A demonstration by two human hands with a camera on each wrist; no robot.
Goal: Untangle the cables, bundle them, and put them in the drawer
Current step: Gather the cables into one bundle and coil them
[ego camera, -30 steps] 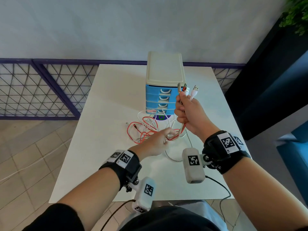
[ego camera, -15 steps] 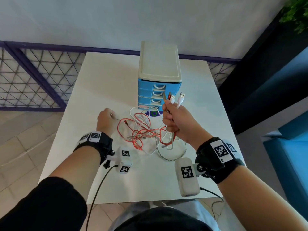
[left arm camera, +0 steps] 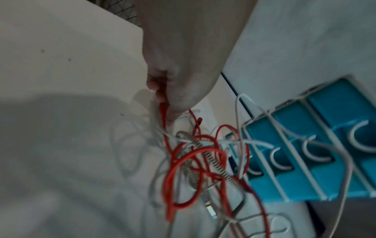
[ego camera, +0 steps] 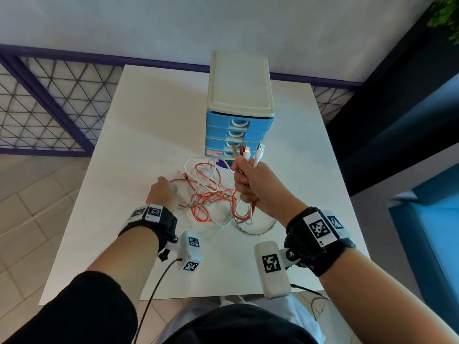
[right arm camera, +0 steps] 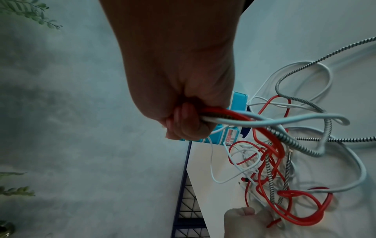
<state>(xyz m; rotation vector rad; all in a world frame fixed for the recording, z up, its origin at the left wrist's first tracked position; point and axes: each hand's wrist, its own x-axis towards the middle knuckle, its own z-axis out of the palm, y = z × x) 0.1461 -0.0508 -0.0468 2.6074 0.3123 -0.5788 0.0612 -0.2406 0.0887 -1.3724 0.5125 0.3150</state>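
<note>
A tangle of red, white and metal-braided cables (ego camera: 211, 192) lies on the white table (ego camera: 149, 120) in front of the blue drawer unit (ego camera: 239, 115). My right hand (ego camera: 248, 184) is a fist around several cable ends, whose USB plugs (ego camera: 248, 152) stick up above it. The cables (right arm camera: 274, 122) trail from that fist (right arm camera: 183, 116) down to the table. My left hand (ego camera: 162, 188) is at the tangle's left side. In the left wrist view its fingertips (left arm camera: 168, 111) pinch a red cable (left arm camera: 164, 128). All drawers look closed.
The drawer unit has a cream top (ego camera: 239, 80) and stands mid-table toward the back. A purple mesh railing (ego camera: 49, 108) runs to the left of the table, and a dark wall (ego camera: 397, 108) rises on the right. A green plant (right arm camera: 26, 11) shows in the right wrist view.
My left hand left the middle of the tangle beside the right hand and moved left, drawing red cable with it. The right hand, still gripping the plug ends, sank slightly.
</note>
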